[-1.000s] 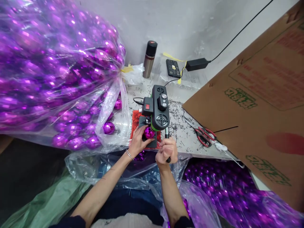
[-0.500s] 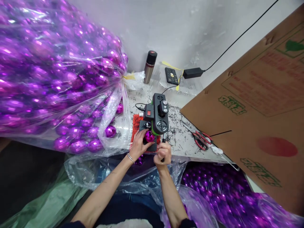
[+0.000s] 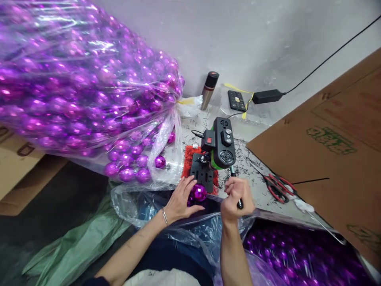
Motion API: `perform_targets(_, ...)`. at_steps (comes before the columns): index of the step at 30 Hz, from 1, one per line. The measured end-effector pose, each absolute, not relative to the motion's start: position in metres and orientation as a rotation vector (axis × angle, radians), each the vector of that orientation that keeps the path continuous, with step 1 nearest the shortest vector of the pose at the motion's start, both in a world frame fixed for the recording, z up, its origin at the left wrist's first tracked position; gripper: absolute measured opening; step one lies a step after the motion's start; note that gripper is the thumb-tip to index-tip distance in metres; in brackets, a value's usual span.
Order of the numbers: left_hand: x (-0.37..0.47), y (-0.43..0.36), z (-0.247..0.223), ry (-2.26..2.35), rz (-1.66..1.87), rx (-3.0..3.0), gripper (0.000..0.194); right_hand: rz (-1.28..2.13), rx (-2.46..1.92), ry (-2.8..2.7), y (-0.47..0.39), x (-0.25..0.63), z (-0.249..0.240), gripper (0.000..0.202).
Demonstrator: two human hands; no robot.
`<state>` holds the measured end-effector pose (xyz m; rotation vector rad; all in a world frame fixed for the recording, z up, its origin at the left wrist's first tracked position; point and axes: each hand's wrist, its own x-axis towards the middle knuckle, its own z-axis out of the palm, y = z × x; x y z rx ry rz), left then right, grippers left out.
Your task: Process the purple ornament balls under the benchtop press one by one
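My left hand (image 3: 181, 198) is open, thumb and fingers apart, beside a shiny purple ball (image 3: 199, 192) at the table's front edge. Whether the fingertips touch the ball I cannot tell. Part of another purple ball shows dimly below it. My right hand (image 3: 238, 198) is closed around the black-gripped lever (image 3: 239, 203) of a small black and green press machine (image 3: 224, 142). The machine's black slotted base plate (image 3: 201, 173) lies on a red mat (image 3: 188, 161), with no ball on it.
A clear bag of purple balls (image 3: 74, 91) fills the left, with loose balls near its mouth. Red-handled scissors (image 3: 278, 188) lie right, beside a big cardboard box (image 3: 300, 159). Behind are a flask (image 3: 209, 90), a phone (image 3: 236, 100) and a power adapter (image 3: 268, 96). An open plastic bag (image 3: 131, 204) hangs at the front edge.
The purple ball has come off the base plate toward me, to the table edge. My left hand has moved back with it and opened. My right hand stays on the lever. The view has shifted left.
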<state>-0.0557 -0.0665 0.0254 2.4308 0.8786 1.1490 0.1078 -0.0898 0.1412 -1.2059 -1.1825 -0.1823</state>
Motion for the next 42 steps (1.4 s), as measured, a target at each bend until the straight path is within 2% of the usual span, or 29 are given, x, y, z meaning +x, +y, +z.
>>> perform_targets(4,-0.098,-0.028,0.063,1.258,1.149,2.513,0.040,-0.173,-1.184,-1.234,-0.092,0.108,0.130,0.039)
perform_targets(7,-0.128,0.012,0.085,1.633,0.716,2.544,0.031,-0.181,-1.164,-1.241,-0.092,0.109,0.130,0.037)
perform_targets(10,-0.143,0.032,0.092,1.702,0.230,2.597,0.044,-0.182,-1.150,-1.251,-0.090,0.108,0.131,0.036)
perform_targets(14,-0.140,0.042,0.090,1.649,0.031,2.615,0.061,-0.200,-1.155,-1.262,-0.090,0.107,0.131,0.036)
perform_targets(17,-0.134,0.051,0.094,1.580,0.140,2.532,0.058,-0.216,-1.167,-1.271,-0.090,0.108,0.132,0.037)
perform_targets(19,-0.131,0.055,0.101,1.490,0.375,2.362,0.057,-0.207,-1.177,-1.270,-0.090,0.108,0.134,0.037)
perform_targets(23,-0.118,0.038,0.110,1.169,0.829,1.607,0.068,-0.174,-1.178,-1.225,-0.087,0.106,0.143,0.038)
perform_targets(26,-0.095,0.013,0.103,0.920,0.863,1.034,0.068,-0.164,-1.163,-1.185,-0.084,0.104,0.152,0.038)
perform_targets(29,-0.071,-0.006,0.088,0.856,0.829,0.767,0.062,-0.163,-1.164,-1.183,-0.083,0.104,0.157,0.038)
perform_targets(32,-0.055,-0.012,0.071,0.913,0.829,0.768,0.064,-0.162,-1.147,-1.217,-0.083,0.105,0.158,0.035)
perform_targets(37,-0.041,-0.008,0.046,1.051,0.920,1.136,0.074,-0.180,-1.157,-1.271,-0.086,0.107,0.154,0.031)
perform_targets(42,-0.033,-0.005,0.030,1.147,1.014,1.642,0.063,-0.183,-1.168,-1.298,-0.087,0.108,0.152,0.030)
